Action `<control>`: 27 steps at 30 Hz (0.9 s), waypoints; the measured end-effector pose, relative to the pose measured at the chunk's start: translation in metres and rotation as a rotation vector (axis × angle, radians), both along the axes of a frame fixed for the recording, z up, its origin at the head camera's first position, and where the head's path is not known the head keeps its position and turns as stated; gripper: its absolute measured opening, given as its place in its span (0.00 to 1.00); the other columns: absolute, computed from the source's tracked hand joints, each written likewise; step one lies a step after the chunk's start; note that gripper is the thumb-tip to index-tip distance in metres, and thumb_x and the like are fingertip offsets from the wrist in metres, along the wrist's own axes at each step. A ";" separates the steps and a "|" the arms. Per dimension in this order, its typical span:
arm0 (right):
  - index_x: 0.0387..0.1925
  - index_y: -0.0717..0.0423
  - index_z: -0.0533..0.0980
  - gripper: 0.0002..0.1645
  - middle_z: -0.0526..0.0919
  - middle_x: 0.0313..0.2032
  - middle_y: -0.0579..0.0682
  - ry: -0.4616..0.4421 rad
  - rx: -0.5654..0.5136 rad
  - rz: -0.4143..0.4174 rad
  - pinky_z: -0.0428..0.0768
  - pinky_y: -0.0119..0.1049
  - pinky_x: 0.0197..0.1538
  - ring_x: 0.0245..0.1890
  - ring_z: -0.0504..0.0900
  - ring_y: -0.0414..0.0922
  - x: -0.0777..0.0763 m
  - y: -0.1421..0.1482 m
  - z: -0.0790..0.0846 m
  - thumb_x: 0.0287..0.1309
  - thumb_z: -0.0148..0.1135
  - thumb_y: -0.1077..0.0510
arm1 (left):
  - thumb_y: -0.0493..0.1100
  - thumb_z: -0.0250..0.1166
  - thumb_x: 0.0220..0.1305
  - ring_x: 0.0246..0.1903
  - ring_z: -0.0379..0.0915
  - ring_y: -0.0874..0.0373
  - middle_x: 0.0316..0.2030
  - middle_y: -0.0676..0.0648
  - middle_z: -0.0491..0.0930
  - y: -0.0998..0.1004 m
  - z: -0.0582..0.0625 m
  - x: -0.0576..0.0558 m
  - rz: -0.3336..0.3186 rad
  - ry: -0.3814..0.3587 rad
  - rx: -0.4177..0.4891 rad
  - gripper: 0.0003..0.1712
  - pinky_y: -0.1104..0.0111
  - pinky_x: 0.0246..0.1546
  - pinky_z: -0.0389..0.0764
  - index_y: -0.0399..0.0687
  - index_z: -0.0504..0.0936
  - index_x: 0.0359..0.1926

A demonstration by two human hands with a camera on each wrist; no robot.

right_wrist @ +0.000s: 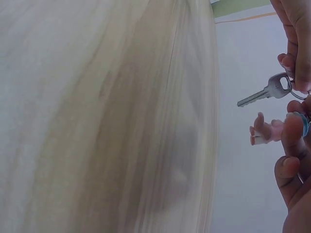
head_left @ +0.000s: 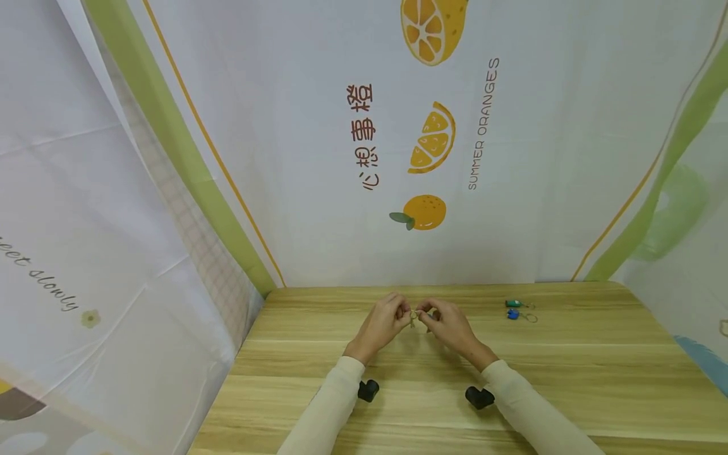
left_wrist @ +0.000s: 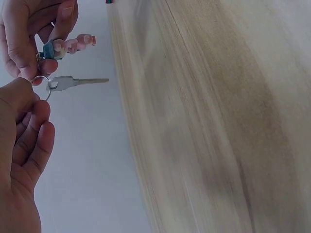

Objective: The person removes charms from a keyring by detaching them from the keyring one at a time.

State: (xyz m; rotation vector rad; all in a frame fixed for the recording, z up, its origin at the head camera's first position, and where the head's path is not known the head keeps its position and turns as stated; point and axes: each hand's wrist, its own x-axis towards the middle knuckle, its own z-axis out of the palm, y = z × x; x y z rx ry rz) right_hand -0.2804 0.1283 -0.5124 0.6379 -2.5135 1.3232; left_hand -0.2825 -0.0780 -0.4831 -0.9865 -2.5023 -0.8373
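Observation:
Both hands are close together above the wooden table. My left hand (head_left: 382, 322) pinches a thin metal key ring (left_wrist: 48, 92) between thumb and forefinger. From that ring hangs a silver key (right_wrist: 267, 94), its blade pointing away from the fingers. My right hand (head_left: 449, 323) holds a small figurine charm (left_wrist: 73, 46), pinkish with a teal part at one end, while its fingertips also meet the ring. Fingers partly cover the charm and the spot where it joins the ring, so I cannot tell whether the ring passes through its link.
Toward the back right of the wooden table (head_left: 569, 379) lie a green keychain (head_left: 513, 304) and a blue keychain (head_left: 513, 314), each with a metal ring. Printed cloth (head_left: 318, 189) hangs behind the table's far edge. Black wrist mounts (head_left: 479, 397) sit below the sleeves.

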 end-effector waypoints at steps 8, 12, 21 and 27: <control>0.44 0.53 0.84 0.05 0.88 0.38 0.49 0.046 -0.022 0.042 0.76 0.30 0.21 0.21 0.84 0.53 -0.001 0.001 -0.001 0.75 0.65 0.56 | 0.29 0.66 0.69 0.31 0.72 0.66 0.35 0.48 0.81 0.000 0.001 -0.001 -0.025 -0.023 -0.007 0.05 0.79 0.32 0.77 0.42 0.82 0.38; 0.44 0.51 0.84 0.05 0.87 0.36 0.47 0.050 0.006 0.057 0.76 0.31 0.21 0.21 0.84 0.53 -0.001 0.001 0.000 0.75 0.65 0.56 | 0.28 0.66 0.67 0.30 0.70 0.67 0.34 0.49 0.80 -0.001 0.001 -0.001 -0.060 -0.018 -0.018 0.06 0.79 0.31 0.75 0.43 0.83 0.37; 0.43 0.50 0.85 0.04 0.89 0.36 0.46 0.076 0.036 0.059 0.76 0.31 0.23 0.20 0.82 0.45 -0.002 0.004 0.002 0.74 0.66 0.56 | 0.33 0.68 0.73 0.35 0.77 0.63 0.40 0.48 0.82 -0.003 0.000 0.000 -0.047 0.018 -0.071 0.03 0.79 0.36 0.79 0.43 0.86 0.43; 0.45 0.53 0.86 0.07 0.89 0.40 0.50 0.077 0.031 0.042 0.76 0.30 0.23 0.19 0.78 0.34 -0.003 0.002 0.002 0.73 0.67 0.55 | 0.39 0.65 0.78 0.37 0.78 0.62 0.43 0.49 0.81 -0.002 -0.002 0.001 0.040 -0.041 -0.065 0.03 0.78 0.36 0.80 0.43 0.82 0.46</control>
